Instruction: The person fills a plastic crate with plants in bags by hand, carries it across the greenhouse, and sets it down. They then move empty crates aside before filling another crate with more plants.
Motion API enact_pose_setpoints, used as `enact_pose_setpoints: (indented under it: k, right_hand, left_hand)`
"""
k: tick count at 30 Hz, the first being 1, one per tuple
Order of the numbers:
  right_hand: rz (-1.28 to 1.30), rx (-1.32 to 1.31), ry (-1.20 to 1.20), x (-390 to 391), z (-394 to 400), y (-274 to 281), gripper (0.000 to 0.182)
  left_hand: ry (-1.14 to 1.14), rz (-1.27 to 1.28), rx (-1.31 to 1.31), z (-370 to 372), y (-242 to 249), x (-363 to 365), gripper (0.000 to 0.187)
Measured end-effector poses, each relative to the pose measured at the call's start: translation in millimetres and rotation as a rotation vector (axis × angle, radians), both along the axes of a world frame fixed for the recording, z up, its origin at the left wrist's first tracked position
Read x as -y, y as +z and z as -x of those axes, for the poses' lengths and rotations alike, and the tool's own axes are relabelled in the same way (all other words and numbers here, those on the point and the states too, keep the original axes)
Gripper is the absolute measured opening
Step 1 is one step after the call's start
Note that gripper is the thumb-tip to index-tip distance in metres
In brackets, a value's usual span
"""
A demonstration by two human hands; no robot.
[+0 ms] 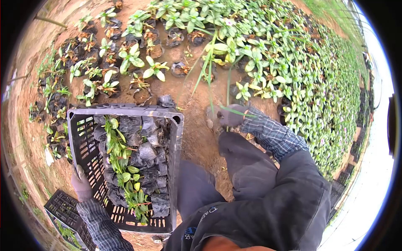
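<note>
My left hand (pixel 81 183), in a grey glove, is closed on the left rim of a black plastic crate (pixel 177 142). The crate is tilted towards me beside my left leg. Inside it lie several seedlings in black bags (pixel 144 157), on their sides with their leaves (pixel 121 157) to the left. My right hand (pixel 231 116), also gloved, is in front of my right knee, its fingers wrapped round a tuft of long grass (pixel 208 58). The blades stick up and outwards from the fist. Whether the roots are still in soil is hidden.
Dense rows of bagged flowering plants (pixel 310 83) spread ahead and to the right. Sparser, partly withered bagged plants (pixel 106 83) stand at the left. Another black crate (pixel 63 209) with plants sits at lower left. Bare brown soil (pixel 194 134) lies between my legs.
</note>
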State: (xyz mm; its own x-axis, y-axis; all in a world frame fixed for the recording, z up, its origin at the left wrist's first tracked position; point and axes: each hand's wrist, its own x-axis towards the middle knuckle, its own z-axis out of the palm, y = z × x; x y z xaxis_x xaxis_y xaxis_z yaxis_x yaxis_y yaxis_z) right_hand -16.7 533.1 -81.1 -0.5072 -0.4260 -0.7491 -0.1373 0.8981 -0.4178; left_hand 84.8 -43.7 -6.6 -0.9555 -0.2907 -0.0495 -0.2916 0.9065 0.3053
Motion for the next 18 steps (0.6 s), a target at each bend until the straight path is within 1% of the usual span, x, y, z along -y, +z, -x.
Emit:
enact_pose_setpoints:
  k: [1, 2, 3, 4, 5, 6, 8, 10, 12, 13, 14, 15, 17, 18]
  right_hand:
    - [-0.126, 0.053, -0.033, -2.3, 5.6, -3.7, 0.042]
    - [-0.25, 0.105, -0.063, -5.6, 8.5, -6.6, 0.039]
    - [-0.227, -0.069, -0.092, -13.5, 4.5, -10.8, 0.038]
    - [-0.228, -0.069, -0.101, -18.0, 5.1, -14.2, 0.038]
    - [-0.261, -0.077, -0.07, -21.2, 8.7, -14.5, 0.038]
    - [-0.293, -0.085, -0.04, -23.4, 11.2, -14.0, 0.038]
    - [-0.326, -0.038, -0.041, -29.0, 15.0, -17.5, 0.038]
    - [-0.196, -0.244, -0.296, -42.0, 24.7, -32.4, 0.035]
    - [-0.058, -0.367, -0.7, -49.4, 48.3, -38.2, 0.031]
    - [-0.118, -0.435, -0.699, -52.8, 63.4, -41.4, 0.03]
    - [-0.177, -0.502, -0.697, -54.0, 76.0, -44.8, 0.028]
    - [-0.175, -0.5, -0.7, -50.8, 83.3, -48.3, 0.028]
    - [-0.293, -0.823, -0.538, -45.8, 92.8, -56.4, 0.027]
    - [-0.293, -0.82, -0.539, -50.7, 98.9, -71.5, 0.027]
  left_hand:
    - [-0.051, 0.019, -0.074, -0.5, -3.7, 3.1, 0.04]
    - [-0.063, 0.016, -0.074, -0.7, -3.8, 3.3, 0.04]
    - [-0.032, 0.015, -0.045, -1.2, -3.2, 3.3, 0.042]
    - [-0.001, 0.014, -0.017, -1.4, -2.1, 3.7, 0.044]
    - [0.03, -0.048, 0.035, -0.3, 0.0, 4.3, 0.047]
    - [0.02, -0.046, 0.033, -2.0, -2.8, 8.3, 0.047]
    - [-0.014, 0.0, -0.062, -5.0, -12.4, 16.7, 0.047]
    - [0.021, -0.016, -0.019, -1.5, -3.6, 6.5, 0.043]
    - [-0.01, -0.038, -0.009, 1.2, 1.6, 0.2, 0.039]
    - [0.014, -0.052, -0.026, 2.5, 3.5, -6.8, 0.034]
    - [0.01, -0.048, -0.024, 3.0, 3.6, -3.3, 0.034]
    - [0.053, -0.071, 0.053, 1.1, 1.4, 4.3, 0.033]
    - [0.116, -0.086, 0.22, -2.2, -4.1, 22.2, 0.03]
    - [0.116, -0.085, 0.223, -4.3, -9.1, 24.4, 0.03]
